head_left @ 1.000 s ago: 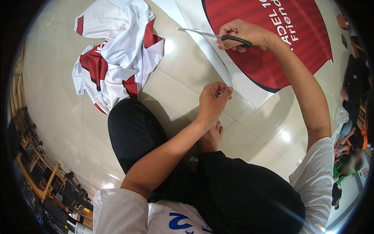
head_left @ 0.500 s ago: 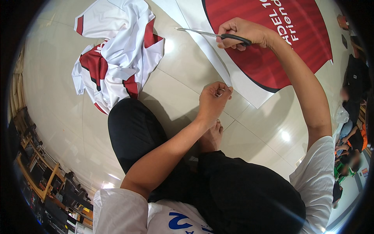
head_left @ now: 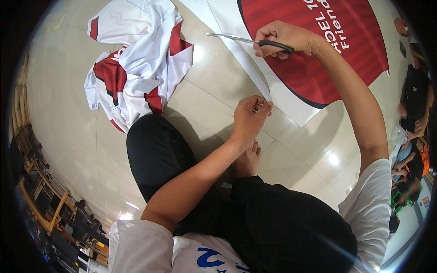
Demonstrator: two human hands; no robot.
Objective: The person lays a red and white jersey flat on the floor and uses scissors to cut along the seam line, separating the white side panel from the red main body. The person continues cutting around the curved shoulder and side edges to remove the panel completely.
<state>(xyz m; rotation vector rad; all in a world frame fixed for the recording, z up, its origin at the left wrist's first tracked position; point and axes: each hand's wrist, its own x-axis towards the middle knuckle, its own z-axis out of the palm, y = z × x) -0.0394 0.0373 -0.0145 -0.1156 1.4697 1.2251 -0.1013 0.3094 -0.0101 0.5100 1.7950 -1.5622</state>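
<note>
My right hand (head_left: 282, 38) grips the black handles of a pair of scissors (head_left: 236, 38), whose metal blades point left and look nearly closed. The blades lie over a narrow white strip (head_left: 248, 66) along the edge of a printed fabric panel (head_left: 359, 59). That panel is red with white lettering, a black border line and a white margin. My left hand (head_left: 251, 117) pinches the near end of the white strip between thumb and fingers. A gap of floor shows between the strip and the panel's margin near my left hand.
A crumpled white, red and black jersey (head_left: 141, 59) lies on the tiled floor (head_left: 205, 91) at the left, by my bent knee. My bare foot (head_left: 248, 159) is just below my left hand. Other people (head_left: 412, 154) sit at the far right; wooden racks (head_left: 50, 204) stand at the left rim.
Both my hands, the scissors and the strip hold nearly the same place. At the far right, the people have shifted slightly.
</note>
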